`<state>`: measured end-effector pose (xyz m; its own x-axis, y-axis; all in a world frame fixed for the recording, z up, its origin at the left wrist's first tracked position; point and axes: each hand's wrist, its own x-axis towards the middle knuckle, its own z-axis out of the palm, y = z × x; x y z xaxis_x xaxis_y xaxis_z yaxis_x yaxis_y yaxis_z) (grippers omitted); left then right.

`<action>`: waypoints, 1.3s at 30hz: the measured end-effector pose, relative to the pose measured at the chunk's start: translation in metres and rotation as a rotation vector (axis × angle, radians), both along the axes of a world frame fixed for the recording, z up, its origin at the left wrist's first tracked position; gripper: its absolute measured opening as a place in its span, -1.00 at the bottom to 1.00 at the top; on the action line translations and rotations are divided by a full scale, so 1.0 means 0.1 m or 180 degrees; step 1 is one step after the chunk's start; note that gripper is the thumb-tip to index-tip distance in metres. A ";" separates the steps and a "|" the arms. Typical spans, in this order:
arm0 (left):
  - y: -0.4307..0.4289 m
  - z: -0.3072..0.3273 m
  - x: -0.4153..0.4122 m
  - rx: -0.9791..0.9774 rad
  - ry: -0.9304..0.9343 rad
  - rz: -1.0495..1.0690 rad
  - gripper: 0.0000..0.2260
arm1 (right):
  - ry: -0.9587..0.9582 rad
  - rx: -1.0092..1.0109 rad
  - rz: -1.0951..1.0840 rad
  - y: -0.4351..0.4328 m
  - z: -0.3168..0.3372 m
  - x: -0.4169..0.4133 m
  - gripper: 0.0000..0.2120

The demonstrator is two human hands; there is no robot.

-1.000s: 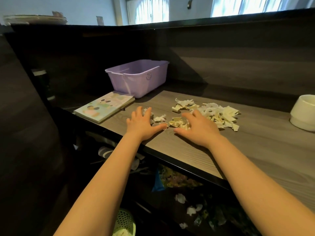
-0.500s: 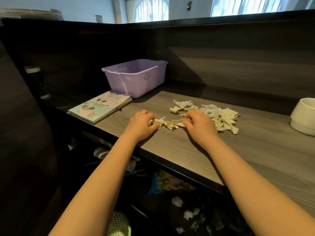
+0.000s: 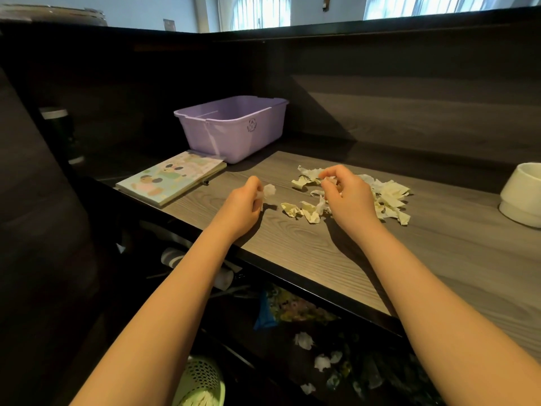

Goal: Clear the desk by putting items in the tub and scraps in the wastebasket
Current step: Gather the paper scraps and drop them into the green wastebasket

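Observation:
A heap of torn, crumpled paper scraps (image 3: pixel 389 197) lies on the grey wooden desk (image 3: pixel 322 253). My left hand (image 3: pixel 244 205) is raised a little off the desk and pinches a crumpled white scrap (image 3: pixel 269 190). My right hand (image 3: pixel 348 197) hovers over the heap with its fingers curled round a few scraps. A lilac plastic tub (image 3: pixel 231 127) stands at the back left. A picture book (image 3: pixel 172 177) lies in front of it. The green mesh wastebasket (image 3: pixel 202 382) sits on the floor below the desk edge, with paper in it.
A white round container (image 3: pixel 521 194) stands at the desk's right side. Dark panels wall in the desk at the back and left. Under the desk are a blue-patterned bag (image 3: pixel 281 312), loose scraps on the floor and other clutter.
Both hands went from lying flat on the scraps to curling and lifting. Each now holds paper above the desk, and they have drawn slightly apart.

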<state>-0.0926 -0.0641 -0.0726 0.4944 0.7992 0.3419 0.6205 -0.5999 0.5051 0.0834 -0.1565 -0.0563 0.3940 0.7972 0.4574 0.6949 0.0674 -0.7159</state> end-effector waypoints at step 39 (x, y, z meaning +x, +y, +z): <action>-0.74 0.35 -0.93 0.0315 -0.1675 0.0411 -0.83 | -0.0660 0.0336 0.0525 -0.38 0.20 -1.06 -0.83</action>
<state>-0.1860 -0.1386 -0.0376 0.1365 0.7935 0.5931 0.3712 -0.5960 0.7120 -0.0225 -0.1945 -0.0362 0.1521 0.7866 0.5985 0.7993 0.2583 -0.5426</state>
